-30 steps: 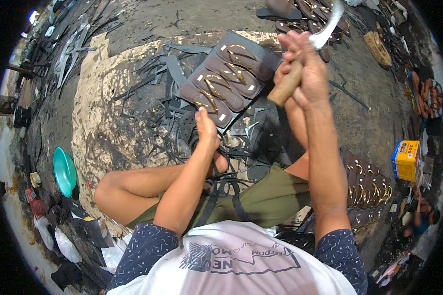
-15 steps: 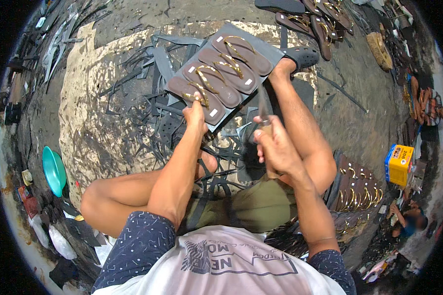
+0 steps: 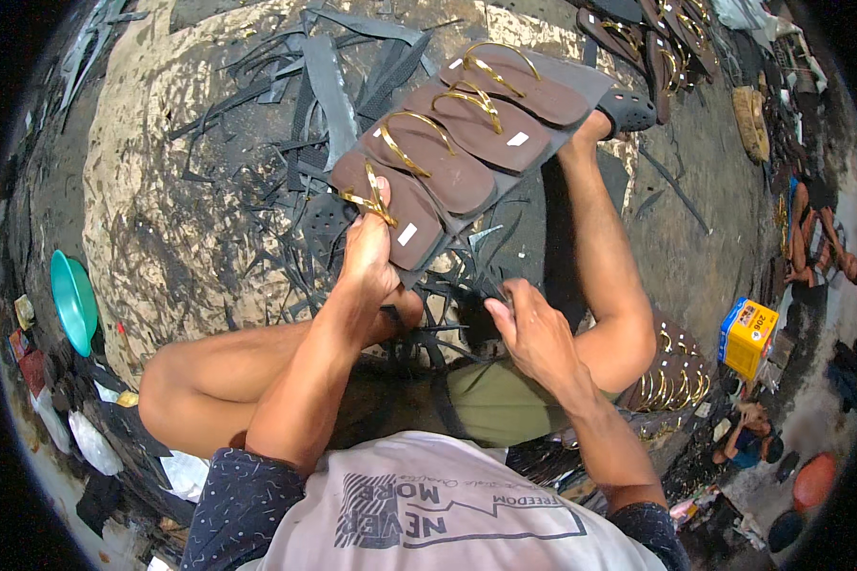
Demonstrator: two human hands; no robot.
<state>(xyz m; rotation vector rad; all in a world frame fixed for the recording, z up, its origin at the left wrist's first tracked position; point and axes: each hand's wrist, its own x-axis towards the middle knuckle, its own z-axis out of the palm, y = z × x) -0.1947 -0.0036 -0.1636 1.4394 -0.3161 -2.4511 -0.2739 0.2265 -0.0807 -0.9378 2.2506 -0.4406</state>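
Observation:
My left hand (image 3: pixel 369 249) is closed on the near left end of a grey rubber sheet (image 3: pixel 595 88). Its thumb presses on the nearest brown sandal (image 3: pixel 414 205), by the gold strap. Several such sandals with gold thong straps lie side by side across the sheet, which is lifted and tilted. Below the sheet's near edge and apart from it, my right hand (image 3: pixel 543 335) is curled in front of my bent right leg. It grips a knife, seen clearly in the earlier view; now the fingers mostly hide it and its blade is hard to make out.
Dark rubber offcuts (image 3: pixel 328 90) litter the worn floor mat (image 3: pixel 152 181). A green basin (image 3: pixel 73 305) stands at left, a yellow and blue box (image 3: pixel 748 338) at right. More sandals lie at far right and beside my right knee. Another person (image 3: pixel 752 443) sits at lower right.
The sheet of sandals has come closer and tilted more, held by my left hand. My right hand has dropped back toward me, and the blade that pointed up at the sheet's edge no longer shows clearly.

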